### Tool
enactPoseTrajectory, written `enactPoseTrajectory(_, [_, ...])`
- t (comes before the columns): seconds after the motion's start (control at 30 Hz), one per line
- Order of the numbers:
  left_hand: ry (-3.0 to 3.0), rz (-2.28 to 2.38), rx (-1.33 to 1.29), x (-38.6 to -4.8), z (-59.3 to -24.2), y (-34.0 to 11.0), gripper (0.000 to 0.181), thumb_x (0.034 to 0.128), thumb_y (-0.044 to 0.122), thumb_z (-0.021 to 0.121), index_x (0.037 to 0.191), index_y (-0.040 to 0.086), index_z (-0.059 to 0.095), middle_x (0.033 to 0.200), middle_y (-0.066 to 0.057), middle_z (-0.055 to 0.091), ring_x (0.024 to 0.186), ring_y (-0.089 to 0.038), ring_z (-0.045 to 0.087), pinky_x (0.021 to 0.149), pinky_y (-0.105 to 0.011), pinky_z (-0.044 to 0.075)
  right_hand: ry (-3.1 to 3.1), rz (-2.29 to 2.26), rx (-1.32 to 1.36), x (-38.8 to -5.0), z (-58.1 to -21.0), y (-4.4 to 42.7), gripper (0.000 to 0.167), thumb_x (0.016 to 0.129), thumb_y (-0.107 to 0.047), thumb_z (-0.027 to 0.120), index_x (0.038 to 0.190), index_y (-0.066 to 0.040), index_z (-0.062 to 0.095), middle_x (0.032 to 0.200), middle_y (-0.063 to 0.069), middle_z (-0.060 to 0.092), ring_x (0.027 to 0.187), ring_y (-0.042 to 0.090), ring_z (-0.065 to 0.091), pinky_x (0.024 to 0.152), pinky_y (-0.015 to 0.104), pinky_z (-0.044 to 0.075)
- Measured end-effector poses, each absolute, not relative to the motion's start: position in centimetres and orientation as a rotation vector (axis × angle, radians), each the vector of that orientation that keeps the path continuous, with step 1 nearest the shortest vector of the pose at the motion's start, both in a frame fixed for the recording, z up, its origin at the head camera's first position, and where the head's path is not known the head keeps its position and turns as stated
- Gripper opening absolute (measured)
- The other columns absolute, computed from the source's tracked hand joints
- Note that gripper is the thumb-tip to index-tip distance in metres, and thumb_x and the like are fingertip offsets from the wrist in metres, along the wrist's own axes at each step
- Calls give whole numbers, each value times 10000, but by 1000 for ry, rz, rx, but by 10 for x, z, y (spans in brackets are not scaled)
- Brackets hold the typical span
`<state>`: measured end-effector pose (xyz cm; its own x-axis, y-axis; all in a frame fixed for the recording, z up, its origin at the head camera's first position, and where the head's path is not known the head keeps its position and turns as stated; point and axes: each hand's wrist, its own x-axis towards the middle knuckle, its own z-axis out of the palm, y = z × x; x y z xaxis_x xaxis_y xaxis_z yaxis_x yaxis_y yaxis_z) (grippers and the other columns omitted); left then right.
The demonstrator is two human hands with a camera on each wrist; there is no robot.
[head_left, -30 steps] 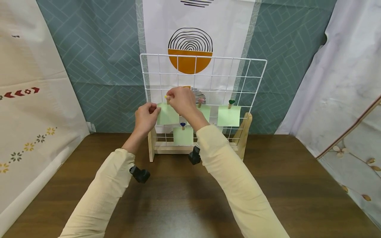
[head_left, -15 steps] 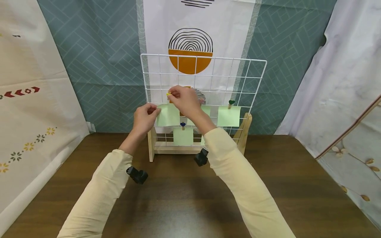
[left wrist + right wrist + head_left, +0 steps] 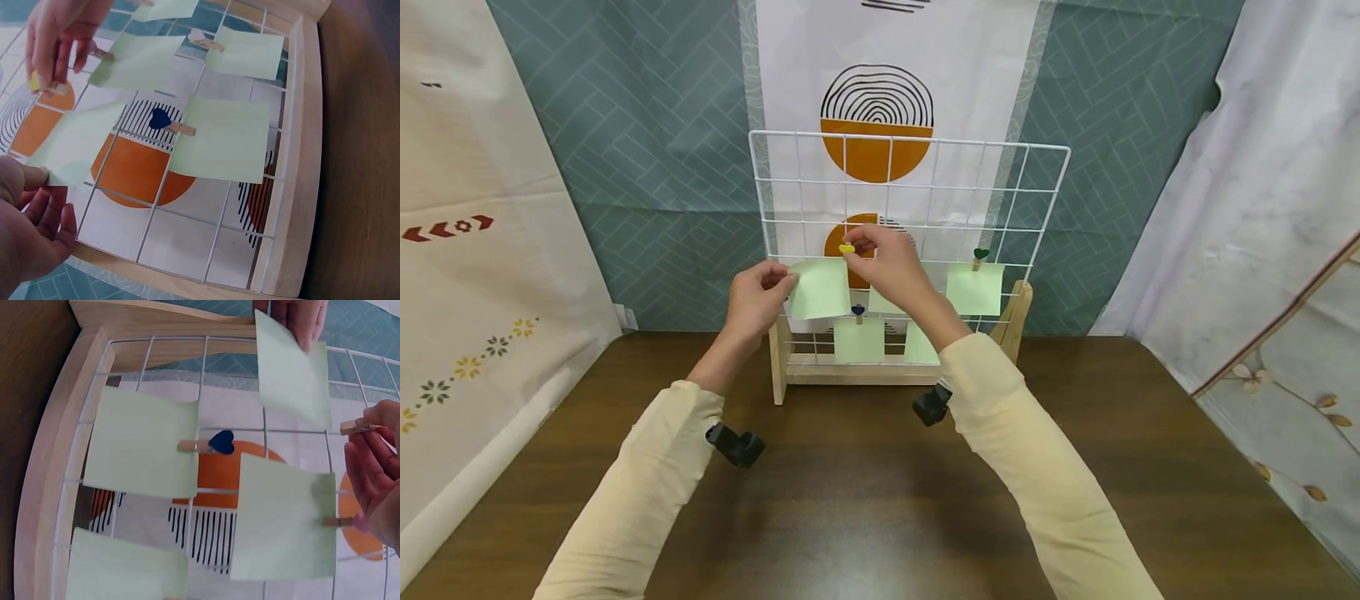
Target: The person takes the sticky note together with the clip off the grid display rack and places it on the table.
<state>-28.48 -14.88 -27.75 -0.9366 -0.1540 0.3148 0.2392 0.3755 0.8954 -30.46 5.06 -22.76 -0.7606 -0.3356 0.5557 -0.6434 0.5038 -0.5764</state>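
Note:
My left hand (image 3: pixel 756 300) pinches the left edge of a pale green paper note (image 3: pixel 820 289), which lies against a white wire grid (image 3: pixel 910 140). Just right of that note's top corner, my right hand (image 3: pixel 891 262) pinches a small wooden clothespin (image 3: pixel 356 427) topped with a yellow heart (image 3: pixel 847 248). In the right wrist view the clothespin is apart from the held note (image 3: pixel 290 369), and no paper shows in it. Below, another green note (image 3: pixel 859 342) hangs from a clothespin with a blue heart (image 3: pixel 858 311).
A wooden stand (image 3: pixel 850 375) holds the grid upright on a brown table (image 3: pixel 842 500). At the right, a note (image 3: pixel 974 290) hangs from a green-heart clothespin (image 3: pixel 981 253). A pink-heart clothespin (image 3: pixel 337 522) grips another note (image 3: pixel 281 519). Patterned cloth (image 3: pixel 662 167) hangs behind.
My right hand has drawn the yellow-heart clothespin off the note's top edge and moved right with it. The left hand still pinches the note and has shifted slightly left.

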Motion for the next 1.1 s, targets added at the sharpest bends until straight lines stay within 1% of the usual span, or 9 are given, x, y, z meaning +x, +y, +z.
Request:
enactPoseTrajectory(0.23, [-2301,-1660,-78,-272,-285,-153,269,966,153,586,1084,-88,610,954,-75,572,850,-135,499,670,-185,429,-2464,1126,784,-300,-240,68,209,908,-121,666,1098,-36,686,963,66,687,911,184,625,777,311,493])
enactPoseTrajectory(0.27, [-2299,-1672,-76,-270,-286,-153,273,964,153,589,1085,-91,609,948,-68,572,842,-129,502,673,-183,433,-2475,1110,780,-299,-242,71,216,912,-132,666,1105,-41,692,958,61,692,909,181,628,824,311,488])
enactPoseTrajectory(0.3, [-2299,-1685,-72,-269,-288,-154,274,963,151,591,1085,-93,607,944,-60,573,834,-124,506,678,-183,439,-2481,1095,783,-298,-245,74,219,915,-136,663,1109,-40,697,952,60,698,907,181,633,815,316,494])
enactPoseTrajectory(0.47, [-2307,-1690,-79,-262,-296,-158,264,960,143,597,1079,-94,604,915,-40,568,820,-108,516,732,-224,476,-2480,1073,806,-294,-256,87,245,915,-119,666,1135,-22,708,945,78,721,881,193,655,742,308,511])
enactPoseTrajectory(0.5, [-2317,-1686,-81,-261,-297,-159,261,961,142,595,1079,-91,603,912,-38,565,822,-115,517,744,-242,482,-2477,1075,813,-293,-258,89,249,912,-115,668,1139,-21,707,949,85,721,879,198,657,674,310,512])
enactPoseTrajectory(0.63, [-2359,-1667,-102,-254,-303,-161,256,962,145,595,1075,-84,610,902,-38,572,826,-153,530,747,-278,493,-2477,1070,800,-289,-267,98,262,905,-117,678,1150,-30,705,1023,94,709,871,210,665,678,315,527])
enactPoseTrajectory(0.8, [-2408,-1625,-110,-247,-310,-165,262,957,143,603,1086,-85,618,890,-43,584,824,-153,509,680,-224,447,-2523,1080,748,-284,-277,108,253,905,-132,676,1142,-53,713,1091,93,690,870,210,679,695,334,538])
enactPoseTrajectory(0.9, [-2446,-1607,-101,-244,-316,-169,267,959,140,603,1101,-85,612,909,-59,583,835,-152,494,662,-198,429,-2560,1101,734,-281,-283,116,256,909,-129,670,1147,-43,708,1040,98,701,840,207,687,673,329,535])
enactPoseTrajectory(1.1, [-2503,-1569,-130,-239,-332,-176,261,958,132,606,1093,-91,609,955,-133,621,862,-204,526,678,-194,456,-2615,1144,685,-274,-298,132,278,916,-126,668,1176,-32,687,922,80,710,772,190,665,638,323,512])
